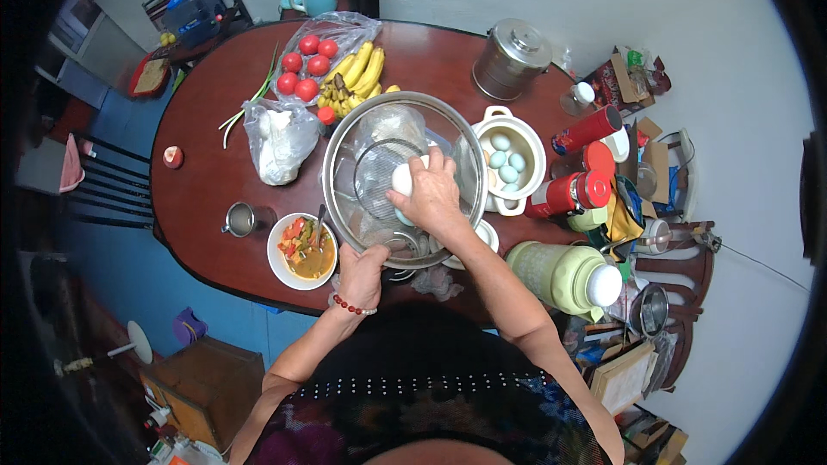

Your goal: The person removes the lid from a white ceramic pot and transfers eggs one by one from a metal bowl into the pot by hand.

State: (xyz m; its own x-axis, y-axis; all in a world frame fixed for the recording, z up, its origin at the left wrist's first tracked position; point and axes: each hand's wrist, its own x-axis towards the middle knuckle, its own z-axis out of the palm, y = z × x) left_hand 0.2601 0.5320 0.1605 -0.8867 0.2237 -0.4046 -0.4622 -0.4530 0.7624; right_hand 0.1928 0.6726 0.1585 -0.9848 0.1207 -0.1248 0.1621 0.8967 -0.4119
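Observation:
My left hand (362, 276) grips the near rim of a large round metal mesh strainer (477, 206) and holds it above the table. Inside the strainer, my right hand (431, 192) has its fingers around a white egg (402, 179). A pale blue egg (404, 217) shows just below that hand, partly hidden by it. To the right of the strainer stands a white two-handled pot (537, 154) with several pale blue eggs (508, 174) and a few light brown ones in it. Plastic bags and containers show through the mesh.
A bowl of soup (276, 264) with a spoon and a metal cup (241, 219) stand left. Bagged tomatoes (318, 65), bananas (362, 77) and a metal canister (510, 61) lie beyond. Red flasks (561, 196) and a green thermos jug (549, 274) crowd the right side.

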